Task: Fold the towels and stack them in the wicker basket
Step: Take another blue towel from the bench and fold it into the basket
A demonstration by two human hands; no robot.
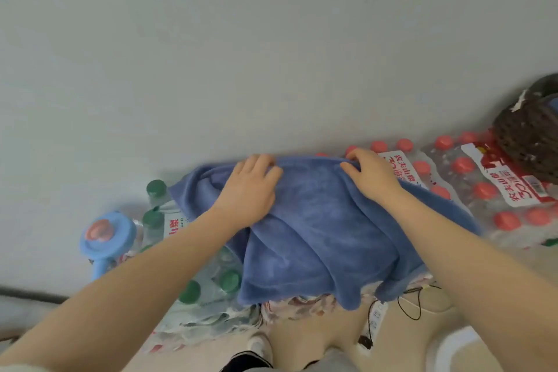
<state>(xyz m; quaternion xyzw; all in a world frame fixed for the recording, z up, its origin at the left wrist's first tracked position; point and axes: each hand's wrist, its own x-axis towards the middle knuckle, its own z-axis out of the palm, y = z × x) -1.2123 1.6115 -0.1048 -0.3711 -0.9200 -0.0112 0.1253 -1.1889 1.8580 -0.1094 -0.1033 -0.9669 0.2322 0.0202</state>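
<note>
A blue towel lies draped over shrink-wrapped packs of water bottles, its near edge hanging down in folds. My left hand rests on its far left part, fingers curled over the far edge. My right hand pinches the far edge of the same towel a little to the right. A dark wicker basket stands on the bottle packs at the far right, cut off by the frame, with something blue showing inside it.
Packs of red-capped bottles lie under the basket and the towel's right side. Green-capped bottles and a blue-lidded jug are at the left. A plain wall rises behind. Black cords lie on the floor near my feet.
</note>
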